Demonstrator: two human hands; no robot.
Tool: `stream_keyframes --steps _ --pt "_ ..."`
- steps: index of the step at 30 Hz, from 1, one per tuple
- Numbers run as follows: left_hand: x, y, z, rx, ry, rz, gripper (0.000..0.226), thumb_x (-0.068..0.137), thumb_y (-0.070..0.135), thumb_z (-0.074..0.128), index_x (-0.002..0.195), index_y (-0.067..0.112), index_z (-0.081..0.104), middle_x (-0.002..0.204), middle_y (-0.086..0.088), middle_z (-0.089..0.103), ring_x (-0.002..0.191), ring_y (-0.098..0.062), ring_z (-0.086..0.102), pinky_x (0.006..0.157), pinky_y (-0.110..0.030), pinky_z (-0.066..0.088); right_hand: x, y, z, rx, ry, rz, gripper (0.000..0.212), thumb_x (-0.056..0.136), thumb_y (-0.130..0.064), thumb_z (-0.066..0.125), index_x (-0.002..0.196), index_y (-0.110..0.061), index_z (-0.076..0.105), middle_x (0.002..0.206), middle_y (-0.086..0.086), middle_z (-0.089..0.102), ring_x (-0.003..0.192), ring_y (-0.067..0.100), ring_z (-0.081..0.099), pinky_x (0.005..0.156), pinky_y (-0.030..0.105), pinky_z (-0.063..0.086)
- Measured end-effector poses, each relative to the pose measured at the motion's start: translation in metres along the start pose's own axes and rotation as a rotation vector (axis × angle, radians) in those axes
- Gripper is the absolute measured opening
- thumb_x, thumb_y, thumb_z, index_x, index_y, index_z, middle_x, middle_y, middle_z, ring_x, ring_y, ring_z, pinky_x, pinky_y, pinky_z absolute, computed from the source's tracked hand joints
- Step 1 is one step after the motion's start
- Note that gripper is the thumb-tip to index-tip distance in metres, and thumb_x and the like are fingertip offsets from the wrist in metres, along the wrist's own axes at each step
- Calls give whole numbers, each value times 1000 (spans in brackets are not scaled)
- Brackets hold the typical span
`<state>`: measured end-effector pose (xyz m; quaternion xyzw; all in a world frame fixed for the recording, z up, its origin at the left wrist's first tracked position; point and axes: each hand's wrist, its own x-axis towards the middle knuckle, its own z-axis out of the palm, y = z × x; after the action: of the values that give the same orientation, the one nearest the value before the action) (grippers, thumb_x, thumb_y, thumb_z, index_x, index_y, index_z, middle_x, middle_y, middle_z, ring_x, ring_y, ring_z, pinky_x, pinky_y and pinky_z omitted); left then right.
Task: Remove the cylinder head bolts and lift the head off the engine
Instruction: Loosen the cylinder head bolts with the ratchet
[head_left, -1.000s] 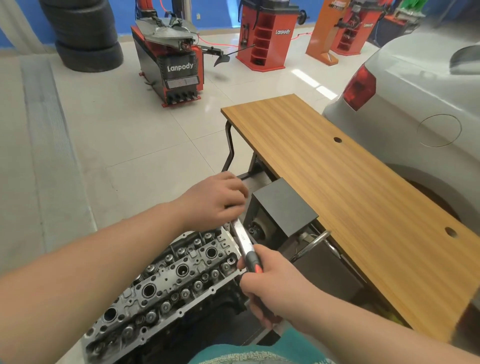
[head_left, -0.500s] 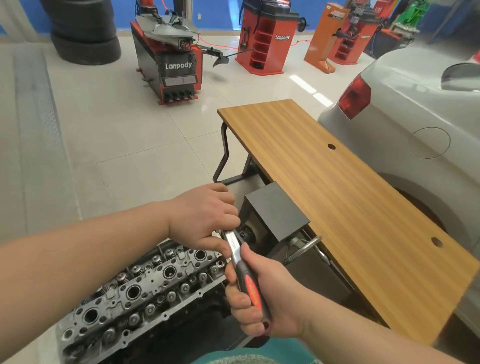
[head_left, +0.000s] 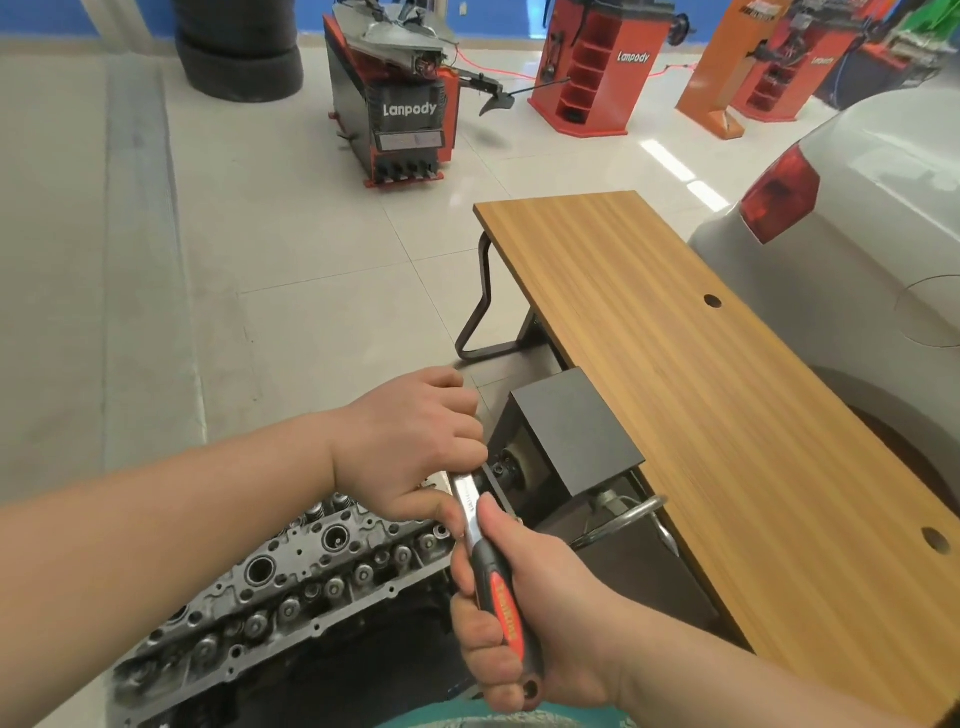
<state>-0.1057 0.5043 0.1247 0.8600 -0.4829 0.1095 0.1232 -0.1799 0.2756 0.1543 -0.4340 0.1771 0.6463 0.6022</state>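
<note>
Grey cylinder head (head_left: 291, 587), bolt wells exposed; right hand (head_left: 524, 613) grips ratchet handle (head_left: 501, 603), left hand (head_left: 410, 447) seemingly cups its head.

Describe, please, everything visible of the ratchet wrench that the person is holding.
The ratchet wrench has a bright, metal-looking shank and a black handle with a red insert. It lies slanted, head away from the person, over the near end of the cylinder head. The right hand grips the handle; the left hand covers the head end, so the socket is hidden.
</note>
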Motion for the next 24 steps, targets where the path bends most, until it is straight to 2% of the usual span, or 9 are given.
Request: stream_keyframes --steps 8,13,16,20,24 --pt "13 11 9 13 27 -96 61 99 73 34 78 19 51 74 4 50 73 -23 39 85 -47 44 -13 -13 -19 -65 46 27 68 95 -81 44 78 -16 57 63 8 45 47 19 40 45 28 36" --pt "16 15 9 45 6 -139 54 95 69 49 77 19 52 74 4 51 74 -25 42 86 -47 45 -13 -18 -30 -97 11 51 68 94 -81 46 78 -16 57 63 7 47 47 18 41 45 27 38" --pt "18 19 8 44 21 -169 53 95 69 47 77 19 52 74 5 50 74 -25 44 86 -47 45 -16 -25 -38 -139 -31 72 66 92 -81 49 80 -17 56 65 7 45 47 18 41 46 28 39" --pt "21 28 10 66 40 -258 63 99 74 33 76 19 54 71 5 50 72 -25 44 85 -47 45 -21 -39 -52 -272 -61 111 67 89 -86 48 81 -20 54 68 6 41 49 19 39 49 31 34" --pt "28 37 14 144 36 -388 57 95 73 45 76 20 55 70 7 51 72 -22 42 85 -45 45 -26 -62 -69 -372 -91 164 64 92 -84 48 82 -20 53 66 5 41 46 19 40 46 27 38"
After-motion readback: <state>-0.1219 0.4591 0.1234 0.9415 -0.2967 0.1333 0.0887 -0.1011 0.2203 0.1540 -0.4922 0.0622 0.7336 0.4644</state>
